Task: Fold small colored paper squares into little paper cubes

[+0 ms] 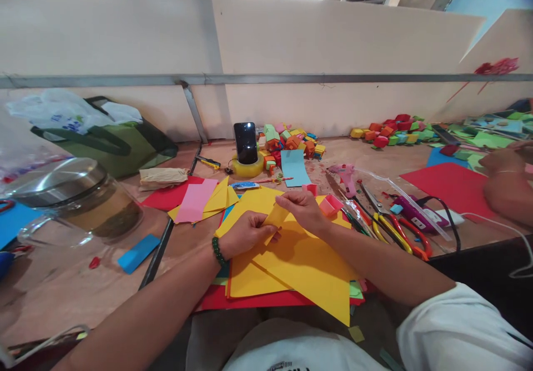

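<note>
**Folding a yellow paper piece**

A glass jar stands at far left. My left hand and right hand meet at table centre, both pinched on one small yellow paper piece above the stacked yellow sheets. Scissors lie to the right; a co-worker's hand rests far right.

Your arms are bare from wrist to elbow — no sleeves on the forearms. On your left wrist sits a dark green beaded bracelet. A white short sleeve shows at lower right — white shirt fabric with dark print at bottom centre.
</note>
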`<state>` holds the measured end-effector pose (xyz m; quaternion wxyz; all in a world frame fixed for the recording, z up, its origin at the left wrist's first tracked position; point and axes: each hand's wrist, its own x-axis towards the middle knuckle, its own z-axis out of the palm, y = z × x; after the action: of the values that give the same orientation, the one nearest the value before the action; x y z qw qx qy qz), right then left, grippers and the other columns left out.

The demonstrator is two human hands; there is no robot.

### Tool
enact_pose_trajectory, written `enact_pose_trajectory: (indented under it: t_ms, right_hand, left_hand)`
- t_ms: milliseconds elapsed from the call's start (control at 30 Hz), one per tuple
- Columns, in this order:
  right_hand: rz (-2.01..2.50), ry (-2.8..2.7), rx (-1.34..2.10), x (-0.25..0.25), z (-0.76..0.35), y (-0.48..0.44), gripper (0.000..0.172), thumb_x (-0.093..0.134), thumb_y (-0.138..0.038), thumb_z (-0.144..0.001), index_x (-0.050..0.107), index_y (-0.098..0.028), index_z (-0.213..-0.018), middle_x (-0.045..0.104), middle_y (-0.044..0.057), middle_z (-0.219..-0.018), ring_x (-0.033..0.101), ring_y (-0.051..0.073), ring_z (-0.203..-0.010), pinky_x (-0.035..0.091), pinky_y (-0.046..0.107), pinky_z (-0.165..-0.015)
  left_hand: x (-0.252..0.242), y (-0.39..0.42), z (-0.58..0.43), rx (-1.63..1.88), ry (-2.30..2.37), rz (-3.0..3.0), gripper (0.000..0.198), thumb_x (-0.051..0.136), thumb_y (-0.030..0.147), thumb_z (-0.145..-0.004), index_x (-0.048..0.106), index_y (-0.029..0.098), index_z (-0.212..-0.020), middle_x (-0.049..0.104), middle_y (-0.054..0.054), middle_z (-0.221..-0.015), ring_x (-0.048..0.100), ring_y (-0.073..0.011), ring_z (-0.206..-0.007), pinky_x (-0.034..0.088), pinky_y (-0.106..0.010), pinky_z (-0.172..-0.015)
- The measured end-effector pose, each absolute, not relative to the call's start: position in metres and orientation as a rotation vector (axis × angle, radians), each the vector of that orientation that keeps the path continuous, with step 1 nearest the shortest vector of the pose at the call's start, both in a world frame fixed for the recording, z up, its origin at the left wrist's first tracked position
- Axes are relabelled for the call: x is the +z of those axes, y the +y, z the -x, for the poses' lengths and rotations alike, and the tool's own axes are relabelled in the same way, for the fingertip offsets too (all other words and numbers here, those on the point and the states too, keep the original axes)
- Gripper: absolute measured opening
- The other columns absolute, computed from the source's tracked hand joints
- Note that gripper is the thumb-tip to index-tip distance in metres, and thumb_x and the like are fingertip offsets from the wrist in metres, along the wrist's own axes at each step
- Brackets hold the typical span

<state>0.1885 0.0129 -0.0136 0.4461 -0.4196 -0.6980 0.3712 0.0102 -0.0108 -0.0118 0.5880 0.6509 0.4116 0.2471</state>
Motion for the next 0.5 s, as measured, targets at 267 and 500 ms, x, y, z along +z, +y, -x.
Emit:
enact_pose_trajectory:
  t_ms: [267, 500]
  right_hand:
    - [1.032, -1.809, 0.763, -0.0141, -0.1878, 0.0096, 0.048, 0.053, -0.064, -0.081, 0.061, -0.019, -0.064, 0.057, 0.003, -0.063, 0.049, 0.015, -0.060, 0.041, 0.028, -0.059]
    - [0.974, -1.732, 0.904, -0.0152, -0.1847, 0.0059, 0.045, 0.059, -0.061, -0.078, 0.063, -0.019, -0.063, 0.058, 0.002, -0.060, 0.050, 0.013, -0.056, 0.043, 0.026, -0.054]
  left_hand:
    - [-0.0108, -0.0133, -0.0113, 0.612, 0.877, -1.432, 0.056, 0.065, 0.066, -0.070, 0.070, 0.011, -0.080, 0.073, -0.011, -0.077, 0.065, -0.0170, -0.069, 0.050, -0.024, -0.064]
    - [-0.0143, -0.0116, -0.0113, 0.705, 0.904, -1.619, 0.060, 0.053, 0.069, -0.078, 0.070, 0.011, -0.074, 0.075, -0.013, -0.078, 0.068, -0.0213, -0.077, 0.052, -0.029, -0.074]
